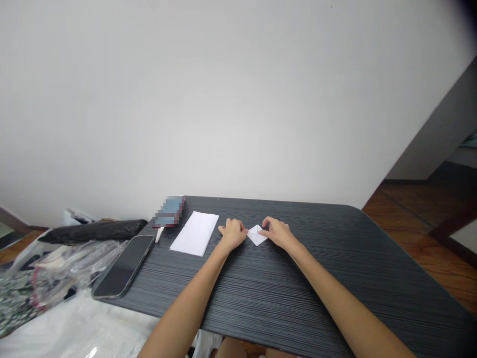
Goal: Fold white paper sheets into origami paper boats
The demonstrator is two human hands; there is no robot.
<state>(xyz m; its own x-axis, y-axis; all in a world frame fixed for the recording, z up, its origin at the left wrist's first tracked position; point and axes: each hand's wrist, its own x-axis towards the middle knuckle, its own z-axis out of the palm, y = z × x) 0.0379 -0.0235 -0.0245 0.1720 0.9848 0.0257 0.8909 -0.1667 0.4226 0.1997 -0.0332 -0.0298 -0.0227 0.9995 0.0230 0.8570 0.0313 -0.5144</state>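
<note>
We place the left hand and right hand astride the paper, likely steadying it flat—left grip we cannot tell, right grip apart.

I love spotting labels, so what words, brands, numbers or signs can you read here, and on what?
No text can be read.
Blue-and-red item, at the far left corner of the table: pixelated, any print unreadable.
Phone: dark screen, no text visible.
White paper and folded paper: no writing visible.
</note>
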